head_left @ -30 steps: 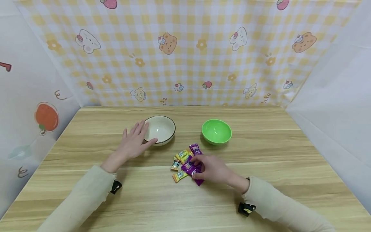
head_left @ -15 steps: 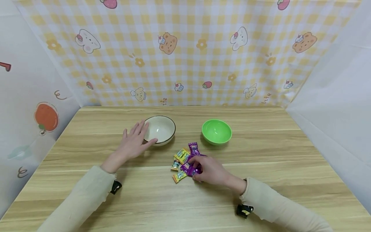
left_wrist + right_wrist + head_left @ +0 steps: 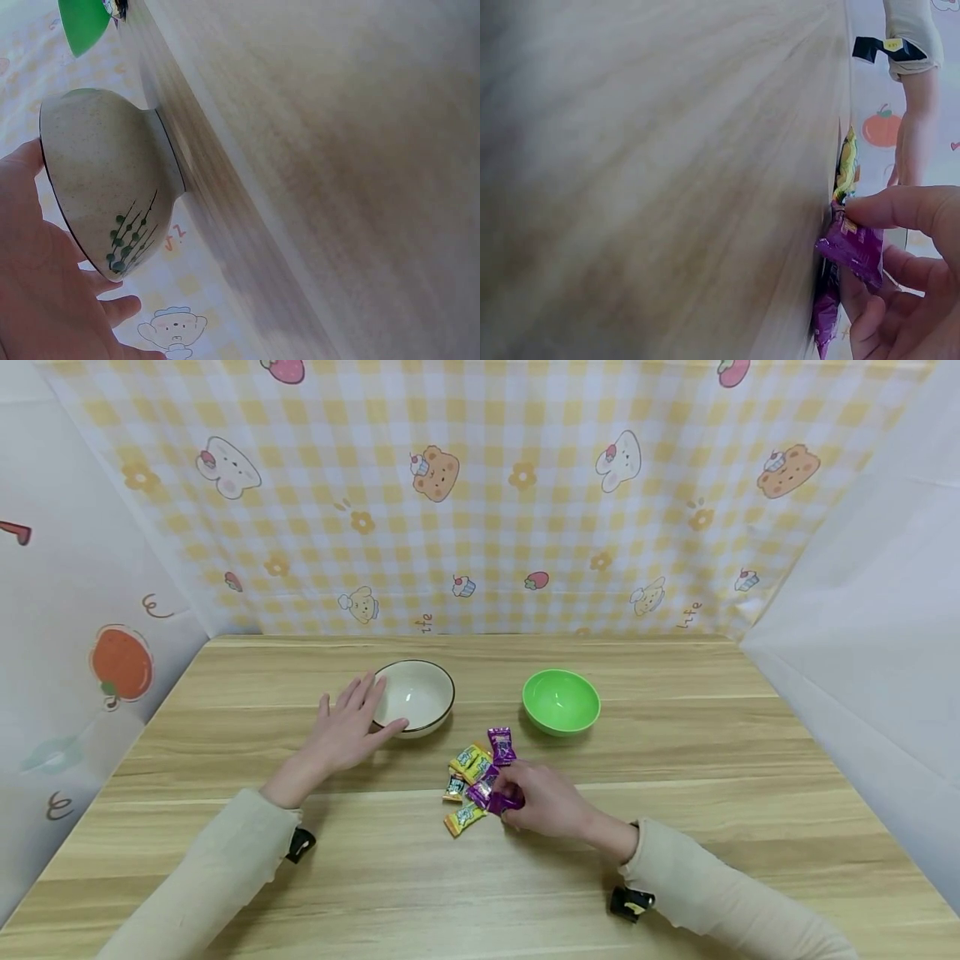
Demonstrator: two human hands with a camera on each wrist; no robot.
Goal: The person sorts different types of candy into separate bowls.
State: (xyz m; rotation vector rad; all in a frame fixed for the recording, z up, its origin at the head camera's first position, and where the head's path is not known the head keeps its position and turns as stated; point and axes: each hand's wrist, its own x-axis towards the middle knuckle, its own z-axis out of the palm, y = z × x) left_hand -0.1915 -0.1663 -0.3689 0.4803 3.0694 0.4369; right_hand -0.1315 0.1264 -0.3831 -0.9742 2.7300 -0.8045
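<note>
In the head view my left hand (image 3: 347, 728) rests at the near-left rim of a cream bowl (image 3: 416, 693) with a dark edge, its fingers extended and spread. In the left wrist view this bowl (image 3: 105, 165) shows green plant decoration on its outside. My right hand (image 3: 551, 802) is at a small pile of wrapped candies, pinching a purple-wrapped candy (image 3: 859, 247) between thumb and fingers. Beside it lie another purple candy (image 3: 502, 746), yellow candies (image 3: 467, 818) and a dark-and-gold candy (image 3: 454, 787). The pinching fingers partly hide the held candy in the head view.
A green bowl (image 3: 561, 700) stands at the back, right of the cream one, with nothing inside. Both bowls are on a wood-grain table (image 3: 390, 893). A yellow checked cloth (image 3: 480, 527) hangs behind the table's far edge, with white cloth at both sides.
My right hand has shifted slightly left within the pile, and its fingers have closed on a purple candy. Several candies have moved a little. The left hand and both bowls have stayed put.
</note>
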